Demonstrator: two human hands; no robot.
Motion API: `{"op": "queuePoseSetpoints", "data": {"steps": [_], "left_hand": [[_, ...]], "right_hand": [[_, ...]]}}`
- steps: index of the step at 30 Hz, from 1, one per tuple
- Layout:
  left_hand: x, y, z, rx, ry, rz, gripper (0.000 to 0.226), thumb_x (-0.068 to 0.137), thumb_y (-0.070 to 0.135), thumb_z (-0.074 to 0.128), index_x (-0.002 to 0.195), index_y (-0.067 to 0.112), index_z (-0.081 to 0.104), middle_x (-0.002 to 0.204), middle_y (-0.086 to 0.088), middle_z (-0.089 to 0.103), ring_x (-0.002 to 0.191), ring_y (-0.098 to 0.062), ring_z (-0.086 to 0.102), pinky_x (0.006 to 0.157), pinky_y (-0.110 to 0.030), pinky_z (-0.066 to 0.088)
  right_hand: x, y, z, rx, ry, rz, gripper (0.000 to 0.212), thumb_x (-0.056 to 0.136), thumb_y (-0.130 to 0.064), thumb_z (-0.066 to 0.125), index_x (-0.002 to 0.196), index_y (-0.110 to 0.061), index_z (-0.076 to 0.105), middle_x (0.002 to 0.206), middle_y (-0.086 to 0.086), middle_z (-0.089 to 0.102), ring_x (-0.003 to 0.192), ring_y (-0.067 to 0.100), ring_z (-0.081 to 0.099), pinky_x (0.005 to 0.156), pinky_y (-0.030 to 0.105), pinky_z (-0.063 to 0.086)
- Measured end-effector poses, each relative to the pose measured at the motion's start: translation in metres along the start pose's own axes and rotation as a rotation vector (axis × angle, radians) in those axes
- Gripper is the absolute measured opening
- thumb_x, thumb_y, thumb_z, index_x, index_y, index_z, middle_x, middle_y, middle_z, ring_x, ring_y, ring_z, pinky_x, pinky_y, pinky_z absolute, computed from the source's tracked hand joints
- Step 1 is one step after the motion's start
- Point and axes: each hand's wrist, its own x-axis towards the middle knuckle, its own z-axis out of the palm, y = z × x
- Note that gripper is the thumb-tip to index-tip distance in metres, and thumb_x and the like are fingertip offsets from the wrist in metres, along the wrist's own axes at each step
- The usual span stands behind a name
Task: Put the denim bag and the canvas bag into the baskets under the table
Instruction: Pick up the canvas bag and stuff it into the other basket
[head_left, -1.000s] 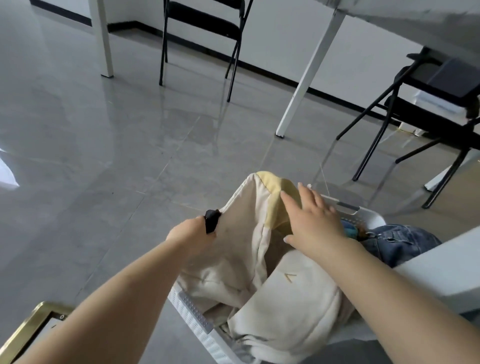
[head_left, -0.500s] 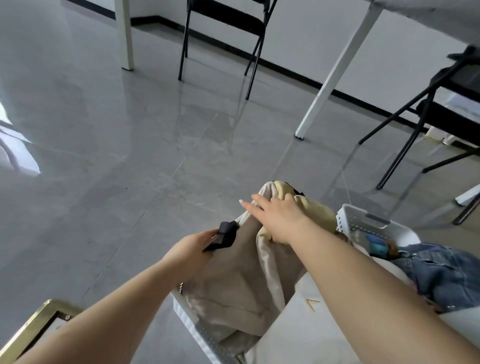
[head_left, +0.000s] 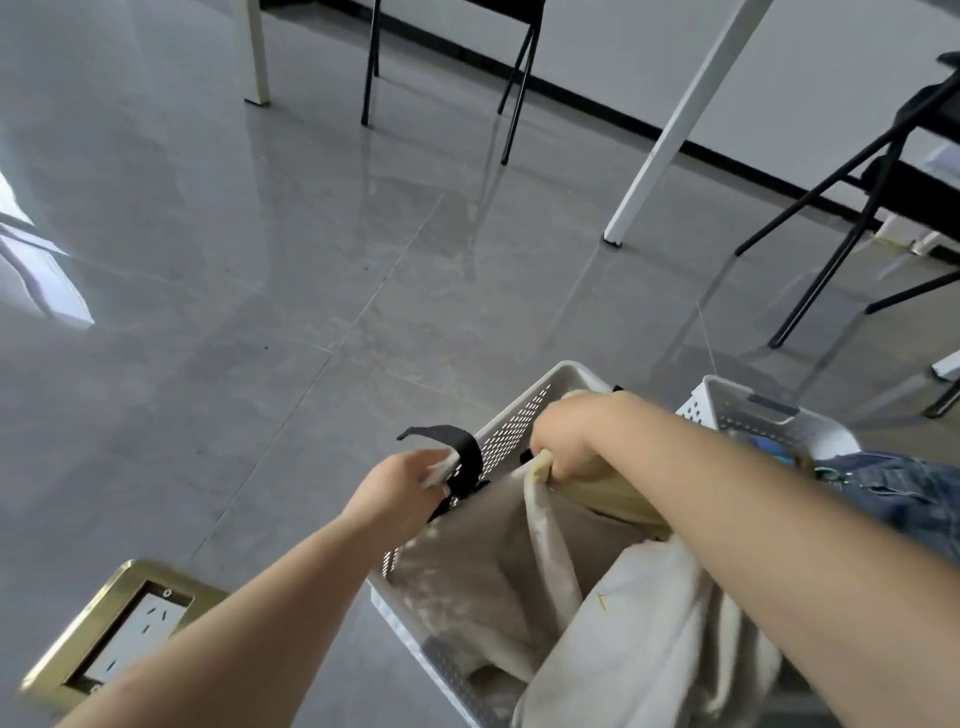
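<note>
Cream canvas bag (head_left: 545, 582) with yellow trim lies inside the white perforated plastic basket (head_left: 511, 415) on the grey floor. My left hand (head_left: 400, 493) pinches its black strap (head_left: 460, 457); my right hand (head_left: 566, 436) clenches the yellow rim. Blue denim bag (head_left: 904, 493) sits in the second white basket (head_left: 753, 415) beside it.

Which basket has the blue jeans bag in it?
The far basket on the right holds the denim bag. The near basket, the one both hands are working in, holds the cream canvas bag instead.
</note>
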Motion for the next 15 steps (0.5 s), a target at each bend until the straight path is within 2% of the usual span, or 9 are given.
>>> {"op": "queuePoseSetpoints", "data": {"steps": [1,3,5,6,8,11,15], "left_hand": [[-0.003,0.0,0.001,0.006,-0.009,0.002,0.041,0.084,0.007,0.052,0.118,0.027,0.063,0.09,-0.002,0.066,0.072,-0.023,0.059,0.059,-0.022,0.04],[-0.007,-0.001,0.002,0.01,0.003,0.016,0.041,0.083,0.003,0.051,0.116,0.022,0.064,0.079,0.001,0.063,0.057,-0.017,0.052,0.048,-0.016,0.037],[-0.009,-0.001,0.001,-0.001,0.019,0.029,0.042,0.081,0.001,0.051,0.113,0.024,0.066,0.074,0.003,0.062,0.051,-0.012,0.05,0.042,-0.01,0.034],[-0.009,-0.001,0.001,-0.005,0.019,0.034,0.044,0.081,0.002,0.051,0.113,0.027,0.066,0.075,0.0,0.064,0.055,-0.016,0.054,0.043,-0.012,0.035],[-0.009,0.0,0.001,-0.012,0.023,0.025,0.044,0.082,0.003,0.05,0.113,0.03,0.066,0.08,-0.006,0.069,0.071,-0.027,0.063,0.052,-0.022,0.037],[-0.011,0.001,0.004,-0.018,0.057,-0.009,0.041,0.082,0.003,0.049,0.109,0.028,0.068,0.071,0.0,0.063,0.068,-0.024,0.056,0.06,-0.023,0.036],[-0.016,0.005,0.017,-0.086,0.154,-0.049,0.028,0.081,0.002,0.047,0.089,0.019,0.067,0.069,-0.002,0.061,0.071,-0.026,0.054,0.06,-0.026,0.034]], "right_hand": [[0.007,-0.01,0.003,-0.026,-0.016,0.005,0.019,0.078,-0.038,0.056,0.089,-0.025,0.065,0.092,-0.001,0.064,0.093,0.025,0.06,0.084,0.039,0.05],[0.02,-0.034,0.019,-0.04,-0.033,-0.007,0.036,0.085,-0.035,0.055,0.116,-0.018,0.061,0.123,0.008,0.06,0.117,0.03,0.054,0.095,0.045,0.045],[0.026,-0.049,0.036,0.058,-0.035,-0.023,0.054,0.088,-0.036,0.053,0.138,-0.019,0.042,0.149,0.008,0.037,0.139,0.028,0.033,0.112,0.049,0.03],[0.024,-0.052,0.041,0.117,-0.023,-0.012,0.059,0.089,-0.038,0.051,0.143,-0.021,0.034,0.156,0.007,0.026,0.144,0.026,0.024,0.116,0.049,0.023],[0.016,-0.053,0.044,0.129,0.04,-0.007,0.062,0.09,-0.036,0.048,0.147,-0.021,0.027,0.158,0.008,0.018,0.146,0.027,0.017,0.116,0.054,0.018],[-0.008,-0.049,0.043,0.117,0.099,0.024,0.052,0.089,-0.026,0.052,0.139,-0.015,0.04,0.151,0.01,0.031,0.141,0.03,0.022,0.115,0.059,0.015],[-0.05,-0.033,0.054,0.15,0.213,0.165,0.064,0.083,-0.045,0.059,0.139,-0.021,0.041,0.152,0.008,0.03,0.147,0.026,0.011,0.116,0.058,0.01]]}}
